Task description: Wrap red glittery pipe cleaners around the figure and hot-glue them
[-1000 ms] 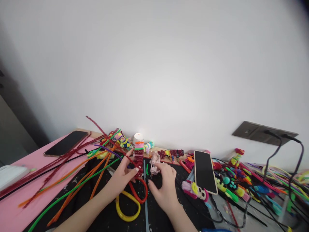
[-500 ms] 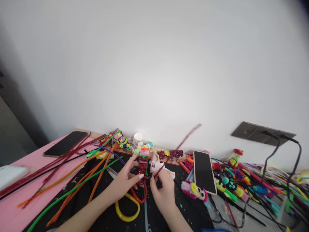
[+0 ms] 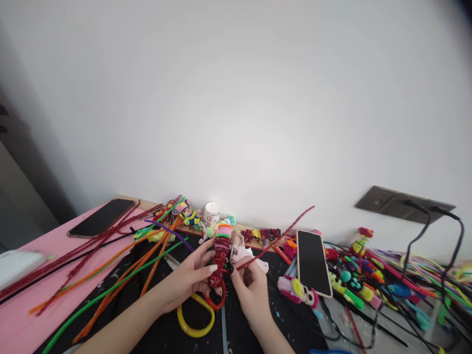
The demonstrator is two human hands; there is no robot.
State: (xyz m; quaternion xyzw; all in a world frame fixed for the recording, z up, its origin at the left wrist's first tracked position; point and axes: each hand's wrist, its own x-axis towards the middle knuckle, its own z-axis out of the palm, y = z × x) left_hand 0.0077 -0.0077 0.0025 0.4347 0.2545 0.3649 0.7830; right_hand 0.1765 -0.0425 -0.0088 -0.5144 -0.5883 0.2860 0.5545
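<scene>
My left hand (image 3: 197, 275) is closed around a pipe-cleaner figure (image 3: 221, 248), dark red and glittery with pink, orange and green bands near its top. In the fingers of my right hand (image 3: 252, 285) is a dark red pipe cleaner (image 3: 285, 234), pinched close to the figure's side. Its long free end slants up to the right. Just behind the right hand lies a pale pink glue gun (image 3: 239, 248). Scissors with a yellow and red handle (image 3: 195, 322) rest below the figure, their blade partly hidden by my left hand.
Loose green, orange and red pipe cleaners (image 3: 121, 280) spread over the left side. A dark phone (image 3: 101, 218) lies on pink paper there. On the right are a pale-edged phone (image 3: 313, 263), a small doll (image 3: 298, 291) and heaped craft pieces. Cables run from the wall socket (image 3: 403, 204).
The free end of the red pipe cleaner has swung lower and to the right. The figure tilts slightly differently in my left hand.
</scene>
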